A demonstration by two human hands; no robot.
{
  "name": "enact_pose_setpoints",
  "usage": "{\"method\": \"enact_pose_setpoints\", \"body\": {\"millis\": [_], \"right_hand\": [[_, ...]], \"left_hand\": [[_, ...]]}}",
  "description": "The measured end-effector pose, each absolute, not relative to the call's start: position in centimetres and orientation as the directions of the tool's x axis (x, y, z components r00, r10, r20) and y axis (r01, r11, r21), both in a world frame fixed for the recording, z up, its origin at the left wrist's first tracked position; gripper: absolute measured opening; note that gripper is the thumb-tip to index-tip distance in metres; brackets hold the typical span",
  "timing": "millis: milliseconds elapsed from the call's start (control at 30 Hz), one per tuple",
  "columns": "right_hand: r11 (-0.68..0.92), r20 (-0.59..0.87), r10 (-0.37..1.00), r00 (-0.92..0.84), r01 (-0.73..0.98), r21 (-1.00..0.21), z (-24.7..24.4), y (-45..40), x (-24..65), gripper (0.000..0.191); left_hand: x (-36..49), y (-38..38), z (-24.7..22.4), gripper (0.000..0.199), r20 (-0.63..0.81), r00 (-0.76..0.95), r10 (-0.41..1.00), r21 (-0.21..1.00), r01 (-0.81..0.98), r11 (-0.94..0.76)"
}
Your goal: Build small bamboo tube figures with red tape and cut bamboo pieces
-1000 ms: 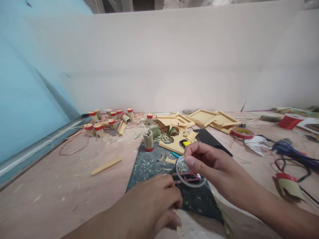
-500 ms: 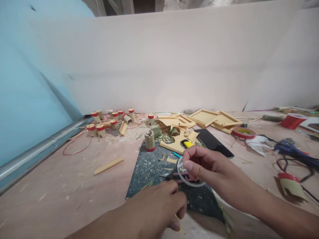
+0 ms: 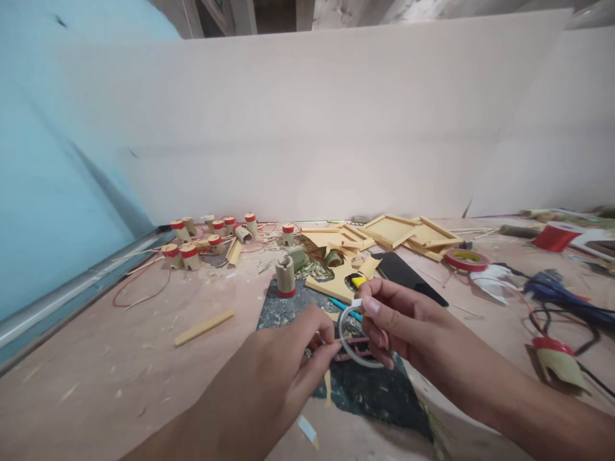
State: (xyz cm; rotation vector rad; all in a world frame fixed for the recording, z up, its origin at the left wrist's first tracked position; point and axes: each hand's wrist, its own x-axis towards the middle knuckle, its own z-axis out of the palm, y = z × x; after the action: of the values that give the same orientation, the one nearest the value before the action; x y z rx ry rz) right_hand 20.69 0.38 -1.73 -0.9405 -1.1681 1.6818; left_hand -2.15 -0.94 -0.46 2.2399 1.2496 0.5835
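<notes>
A thin whitish translucent ring, like a tape core, stands tilted over the dark mat. My right hand is closed on its upper right side, thumb on a small white tab at the top. My left hand is closed in a pinch at the ring's left rim; what the fingertips hold, if anything, is hidden. Behind the ring, a pinkish tool and a blue pen lie on the dark mat. A bamboo tube with a red band stands upright at the mat's far left corner.
Several red-banded bamboo pieces stand at the back left. Wooden frames, a black phone, red tape and a red spool lie behind and right. A wooden strip and a small white piece lie nearer.
My left hand has risen from below the ring to its left rim. My right fingers have wrapped further round the ring, and the small white piece on the table now shows.
</notes>
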Motion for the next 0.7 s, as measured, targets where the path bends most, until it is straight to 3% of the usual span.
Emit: {"method": "enact_pose_setpoints", "body": {"millis": [167, 267, 500, 700], "right_hand": [[-0.260, -0.114, 0.890, -0.442, -0.285, -0.923, -1.7, 0.1, 20.5, 0.033], [-0.207, -0.077, 0.885, -0.459, -0.239, -0.949, -1.5, -0.2, 20.6, 0.028], [0.033, 0.093, 0.929, -0.359, -0.169, -0.985, -1.2, -0.7, 20.4, 0.026], [0.103, 0.129, 0.943, -0.306, -0.098, -0.990, -1.5, -0.9, 20.3, 0.027]], "left_hand": [[-2.4, -0.5, -0.8, 0.011, 0.284, 0.439, 0.852, 0.635, 0.579, -0.510], [-2.3, -0.3, -0.6, 0.011, 0.304, 0.391, 0.869, 0.690, 0.539, -0.484], [-1.6, -0.7, -0.2, 0.017, 0.039, 0.353, 0.935, 0.931, 0.328, -0.163], [-1.1, -0.8, -0.3, 0.013, -0.022, 0.284, 0.959, 0.966, 0.254, -0.053]]}}
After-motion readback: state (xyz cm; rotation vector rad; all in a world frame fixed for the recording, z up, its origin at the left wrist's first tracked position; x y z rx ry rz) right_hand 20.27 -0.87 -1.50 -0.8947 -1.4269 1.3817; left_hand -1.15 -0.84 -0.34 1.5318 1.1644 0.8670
